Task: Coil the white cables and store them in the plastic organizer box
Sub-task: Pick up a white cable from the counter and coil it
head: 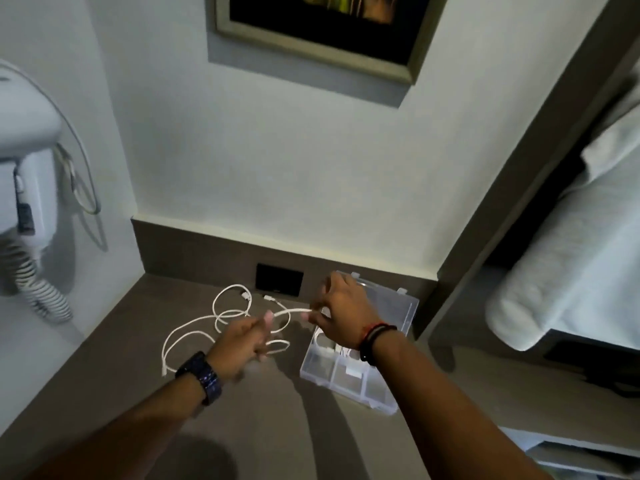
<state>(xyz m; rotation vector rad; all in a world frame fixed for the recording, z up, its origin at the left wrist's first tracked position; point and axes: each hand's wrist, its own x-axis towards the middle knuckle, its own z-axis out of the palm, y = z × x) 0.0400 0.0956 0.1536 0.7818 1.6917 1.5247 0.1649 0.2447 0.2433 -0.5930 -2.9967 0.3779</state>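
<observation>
A white cable (pixel 194 327) lies in loose loops on the grey counter (pixel 277 427), with two plug ends near the back wall. My left hand (pixel 242 344) and my right hand (pixel 341 306) each pinch a short stretch of the cable, held taut between them above the counter. A clear plastic organizer box (pixel 349 379) stands open to the right of the loops, its lid leaning back behind my right hand. Some white items lie in its compartments, partly hidden by my right wrist.
A black socket plate (pixel 279 279) sits in the low back panel behind the cable. A white wall-mounted hair dryer (pixel 27 188) with a coiled cord hangs at the left. Folded white towels (pixel 571 271) fill a shelf at the right. A framed picture (pixel 322 26) hangs above.
</observation>
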